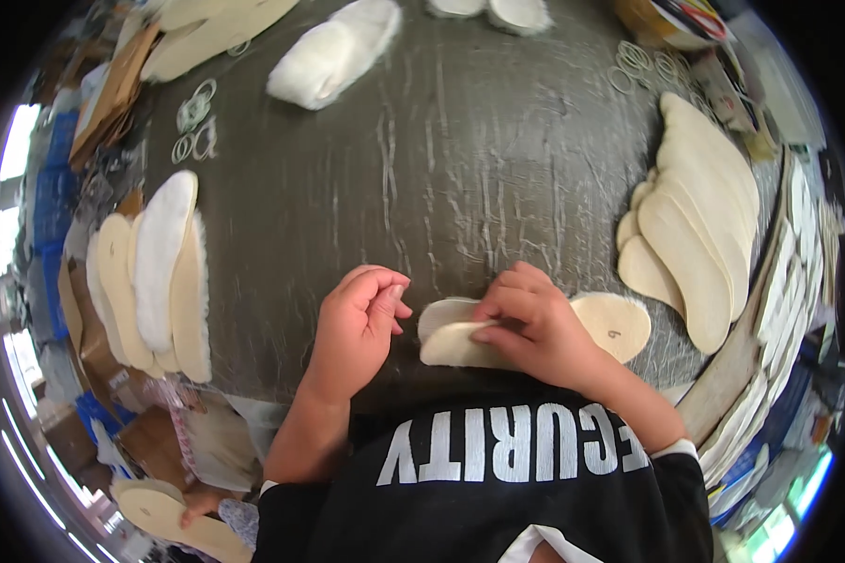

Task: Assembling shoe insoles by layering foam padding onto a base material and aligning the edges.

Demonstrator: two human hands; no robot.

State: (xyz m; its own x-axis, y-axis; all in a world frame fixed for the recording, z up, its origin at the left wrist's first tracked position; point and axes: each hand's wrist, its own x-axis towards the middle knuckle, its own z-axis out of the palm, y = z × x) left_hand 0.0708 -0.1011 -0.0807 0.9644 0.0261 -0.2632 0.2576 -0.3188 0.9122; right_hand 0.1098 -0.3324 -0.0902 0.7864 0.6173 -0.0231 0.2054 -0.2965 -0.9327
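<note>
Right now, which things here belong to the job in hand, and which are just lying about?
Apparently part of it: cream insoles at the right hand; fanned insole stack at right; insole pile at left; white fleecy bundle.

Apparently lying about: brown cardboard and blue bins at far left.

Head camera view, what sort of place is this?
Probably a workshop, perhaps one handling shoe insoles: the right hand holds a cream insole, more lie in a fanned stack on the dark worktable, and loose pale bands lie beyond the stack.
</note>
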